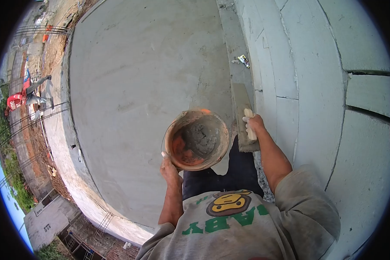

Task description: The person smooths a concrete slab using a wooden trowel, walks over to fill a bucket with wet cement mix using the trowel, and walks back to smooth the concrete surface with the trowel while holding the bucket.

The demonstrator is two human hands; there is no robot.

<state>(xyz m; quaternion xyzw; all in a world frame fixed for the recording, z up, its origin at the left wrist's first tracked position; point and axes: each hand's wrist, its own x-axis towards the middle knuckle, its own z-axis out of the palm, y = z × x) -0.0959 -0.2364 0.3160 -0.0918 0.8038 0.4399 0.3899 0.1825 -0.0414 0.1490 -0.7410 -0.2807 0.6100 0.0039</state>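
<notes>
My right hand (254, 123) is closed around the handle of the float (240, 95), and my left hand (170, 172) grips the side of the bucket (224, 149) with gray mix (199, 136) in it. If my left hand slips, the bucket could tip and mess up the smooth floor (147, 69). The block wall (275, 78) is close on my right, so the float could bump it, but there's big open room to my left.

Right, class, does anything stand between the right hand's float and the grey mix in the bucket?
Yes: the bucket's rim, on the side facing the float. Nothing else visible stands between the float and the grey mix.
</notes>
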